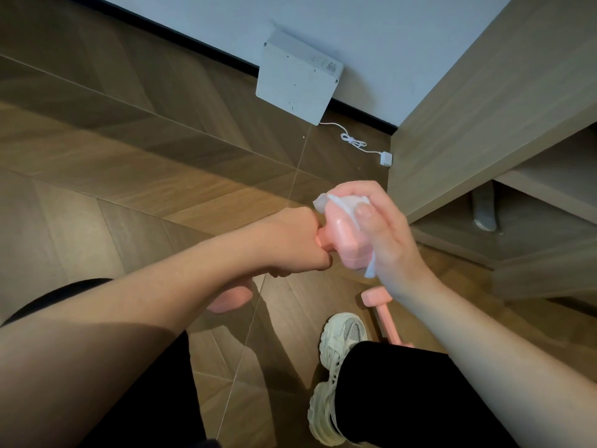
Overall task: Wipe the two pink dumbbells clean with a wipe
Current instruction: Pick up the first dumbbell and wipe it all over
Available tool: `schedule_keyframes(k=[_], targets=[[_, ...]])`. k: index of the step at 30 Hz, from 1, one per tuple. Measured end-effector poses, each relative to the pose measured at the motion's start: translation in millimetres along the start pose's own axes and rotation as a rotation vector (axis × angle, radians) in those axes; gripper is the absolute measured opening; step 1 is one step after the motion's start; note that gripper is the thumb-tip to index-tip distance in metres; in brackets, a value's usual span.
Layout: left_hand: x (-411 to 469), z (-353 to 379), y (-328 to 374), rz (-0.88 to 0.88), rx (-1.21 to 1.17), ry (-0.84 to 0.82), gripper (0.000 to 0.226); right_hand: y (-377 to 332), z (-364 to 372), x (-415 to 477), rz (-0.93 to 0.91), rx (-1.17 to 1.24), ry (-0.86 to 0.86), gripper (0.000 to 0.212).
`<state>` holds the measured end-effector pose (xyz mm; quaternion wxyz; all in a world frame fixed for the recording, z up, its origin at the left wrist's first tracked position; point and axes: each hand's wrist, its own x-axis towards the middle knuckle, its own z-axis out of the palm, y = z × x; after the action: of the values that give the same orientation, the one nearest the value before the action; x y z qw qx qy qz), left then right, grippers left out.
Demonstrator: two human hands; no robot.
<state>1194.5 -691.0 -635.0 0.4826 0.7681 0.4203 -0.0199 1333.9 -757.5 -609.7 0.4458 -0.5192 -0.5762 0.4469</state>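
Left grip [290,244] clutching the handle of a raised pink dumbbell [347,242], right grip [387,234] pressing a white wipe [344,202] around its head, second pink dumbbell [386,315] lying on the floor [129,176] beside a shoe [339,347]

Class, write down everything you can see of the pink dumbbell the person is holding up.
The dumbbell is glossy pink and plastic-looking. Its upper head is blocky with flat faces; the lower head peeks out, blurred, beneath the left forearm. It is off the floor, tilted. The left hand grips the thin bar, hiding most of it; the right hand presses a white wipe around the upper head.
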Motion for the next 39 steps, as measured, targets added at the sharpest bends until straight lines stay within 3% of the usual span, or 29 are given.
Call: schedule_keyframes(k=[4, 8, 12, 16, 21, 24, 27, 29, 31, 33, 36, 39], targets=[[-2, 6, 3, 0.002, 0.309, 0.197, 0.024, 5, 10, -1, -0.004, -0.153, 0.154, 0.024], [-4, 11, 2, 0.02, 0.578, 0.389, 0.028, 5, 17, 1, 0.194, -0.122, 0.291, 0.024], [-5, 11, 1, 0.051, 0.688, 0.429, 0.028, 3, 13, 5, 0.408, 0.089, 0.265, 0.02], [-7, 9, -1, 0.06, 0.774, 0.443, 0.026, 5, 9, 4, 0.592, 0.175, 0.271, 0.037], [-12, 16, 0, 0.169, 0.906, 0.443, 0.018, 8, 13, 8, 0.897, 0.456, 0.219, 0.026], [-7, 19, 0, 0.174, 0.878, 0.422, 0.017, 13, 15, 8, 0.875, 0.417, 0.314, 0.028], [-1, 15, -5, 0.068, 0.707, 0.349, 0.028, 18, 18, 2, 0.611, 0.073, 0.361, 0.031], [1, 14, -7, 0.005, 0.555, 0.251, 0.027, 17, 18, -4, 0.397, -0.029, 0.292, 0.028], [1, 16, -8, -0.018, 0.473, 0.2, 0.025, 17, 18, -8, 0.308, -0.064, 0.227, 0.029], [0, 18, -6, -0.01, 0.524, 0.242, 0.023, 18, 18, -8, 0.334, -0.05, 0.251, 0.027], [-1, 18, -5, 0.12, 0.793, 0.398, 0.017, 18, 21, -5, 0.618, 0.139, 0.34, 0.02], [0, 16, -5, 0.185, 0.91, 0.418, 0.021, 14, 15, -2, 0.829, 0.341, 0.232, 0.04]])
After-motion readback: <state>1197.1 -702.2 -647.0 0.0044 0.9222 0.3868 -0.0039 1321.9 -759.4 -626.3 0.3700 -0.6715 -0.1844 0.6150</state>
